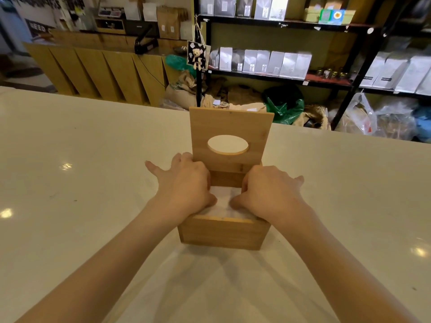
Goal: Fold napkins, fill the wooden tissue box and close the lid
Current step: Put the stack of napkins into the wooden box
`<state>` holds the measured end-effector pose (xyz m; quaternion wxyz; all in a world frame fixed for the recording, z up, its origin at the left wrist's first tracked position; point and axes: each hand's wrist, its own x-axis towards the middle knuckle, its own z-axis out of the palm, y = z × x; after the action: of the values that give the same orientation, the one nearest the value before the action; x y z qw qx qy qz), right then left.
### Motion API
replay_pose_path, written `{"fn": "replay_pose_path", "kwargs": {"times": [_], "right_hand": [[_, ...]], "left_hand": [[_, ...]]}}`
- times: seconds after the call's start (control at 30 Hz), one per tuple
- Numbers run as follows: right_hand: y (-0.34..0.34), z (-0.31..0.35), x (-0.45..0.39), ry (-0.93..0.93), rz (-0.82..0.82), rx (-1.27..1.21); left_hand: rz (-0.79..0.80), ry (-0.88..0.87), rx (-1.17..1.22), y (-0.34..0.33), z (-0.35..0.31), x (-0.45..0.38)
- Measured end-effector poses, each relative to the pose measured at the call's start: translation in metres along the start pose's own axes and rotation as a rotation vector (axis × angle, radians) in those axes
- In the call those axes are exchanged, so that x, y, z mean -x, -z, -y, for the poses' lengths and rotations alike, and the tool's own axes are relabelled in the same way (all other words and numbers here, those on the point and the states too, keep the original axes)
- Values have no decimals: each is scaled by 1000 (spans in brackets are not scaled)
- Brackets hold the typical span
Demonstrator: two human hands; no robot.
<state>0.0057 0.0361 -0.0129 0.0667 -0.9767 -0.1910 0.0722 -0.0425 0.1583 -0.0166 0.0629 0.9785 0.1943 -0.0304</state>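
A wooden tissue box [221,234] stands on the white table in front of me. Its lid [231,127], with an oval hole, stands upright at the far side of the box. White napkins [222,201] lie inside the box. My left hand [184,183] rests over the box's left edge, its thumb pressing on the napkins and its fingers spread outward. My right hand [268,190] lies over the right edge, its thumb also down on the napkins. Both hands hide most of the napkin stack.
The white table [93,183] stretches wide on both sides of the box. Beyond its far edge are black shelves [279,22] with grey bags, sacks on the floor and a wooden counter [98,66].
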Motion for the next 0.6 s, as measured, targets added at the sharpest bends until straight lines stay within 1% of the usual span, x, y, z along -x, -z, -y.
{"fn": "replay_pose_path", "kwargs": {"times": [0.07, 0.17, 0.2, 0.27, 0.33, 0.37, 0.4, 0.43, 0.5, 0.6], "right_hand": [[2, -4, 2, 29, 4, -61], [14, -19, 7, 96, 21, -316], [19, -26, 9, 118, 17, -386], [28, -41, 11, 161, -37, -496], [29, -51, 10, 197, -168, -590], [26, -53, 8, 217, -230, -620], [23, -53, 7, 240, -260, -632], [19, -51, 5, 262, -254, -633], [12, -48, 3, 299, -197, -619], [6, -46, 0, 323, -215, -591]], "left_hand": [[20, -47, 90, 3, 2, -1], [82, -109, 413, 17, 13, -3], [76, -106, 488, 23, 19, -3], [-25, -93, 586, 31, 34, -4], [-153, -109, 746, 33, 45, -5], [-177, -134, 809, 32, 47, -5], [-173, -166, 831, 30, 47, -4], [-151, -203, 824, 26, 45, -5], [-122, -283, 789, 18, 41, -6], [-210, -315, 775, 11, 37, -8]]}}
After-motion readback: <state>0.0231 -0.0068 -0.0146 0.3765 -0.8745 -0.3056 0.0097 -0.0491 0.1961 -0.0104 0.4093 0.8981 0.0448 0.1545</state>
